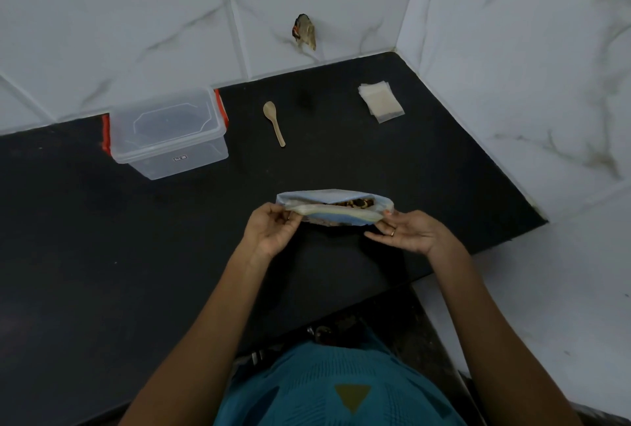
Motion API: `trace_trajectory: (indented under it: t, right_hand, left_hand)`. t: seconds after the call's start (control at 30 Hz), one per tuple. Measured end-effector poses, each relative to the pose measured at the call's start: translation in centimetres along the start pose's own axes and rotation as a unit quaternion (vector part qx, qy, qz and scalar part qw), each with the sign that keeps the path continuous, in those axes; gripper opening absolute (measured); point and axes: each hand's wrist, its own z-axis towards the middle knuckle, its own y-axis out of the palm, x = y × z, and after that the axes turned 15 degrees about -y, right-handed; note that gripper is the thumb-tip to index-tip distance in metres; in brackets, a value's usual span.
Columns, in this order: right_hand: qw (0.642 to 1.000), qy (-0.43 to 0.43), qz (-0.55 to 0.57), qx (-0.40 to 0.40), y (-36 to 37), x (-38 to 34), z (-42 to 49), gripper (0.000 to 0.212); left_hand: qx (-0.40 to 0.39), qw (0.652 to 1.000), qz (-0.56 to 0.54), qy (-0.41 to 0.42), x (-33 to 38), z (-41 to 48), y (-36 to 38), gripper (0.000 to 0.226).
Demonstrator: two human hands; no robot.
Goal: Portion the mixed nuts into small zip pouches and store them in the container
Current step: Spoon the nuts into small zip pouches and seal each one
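Left grip [273, 227]: pinches the left end of the nut bag [334, 202].
Right grip [406, 231]: pinches its right end, mouth parted between both.
Pouches [380, 101]: stacked beyond the right grip, unfilled.
Spoon [273, 121]: beyond the grips, untouched.
Container [167, 132]: lid on, beyond the left grip.
Progress: barely begun; all portioning remains.

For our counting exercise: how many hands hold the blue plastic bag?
2: left hand pinches the blue plastic bag at its left end, right hand at its right.
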Motion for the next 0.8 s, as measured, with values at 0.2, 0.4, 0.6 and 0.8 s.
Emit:
trace_trajectory:
  t: [0.2, 0.4, 0.6, 0.8]
  right_hand:
    - [0.996, -0.015, 0.083, 0.017, 1.1, 0.4, 0.1, 0.018]
    - [0.993, -0.069, 0.078, 0.050, 1.0, 0.8, 0.0, 0.011]
    - [0.987, -0.100, -0.110, 0.053, 0.8, 2.4, -0.2, 0.016]
    - [0.966, -0.088, -0.235, 0.063, 1.3, 2.6, -0.6, 0.025]
  left_hand:
    - [-0.004, 1.000, -0.025, 0.017, -0.3, 0.6, 0.4, 0.025]
    - [0.015, 0.993, 0.101, 0.056, -1.6, 0.0, 0.3, 0.017]
    - [0.131, 0.962, 0.219, 0.098, -2.5, 0.6, -0.5, 0.034]
    - [0.158, 0.973, 0.160, 0.058, -3.5, 0.9, 0.2, 0.042]
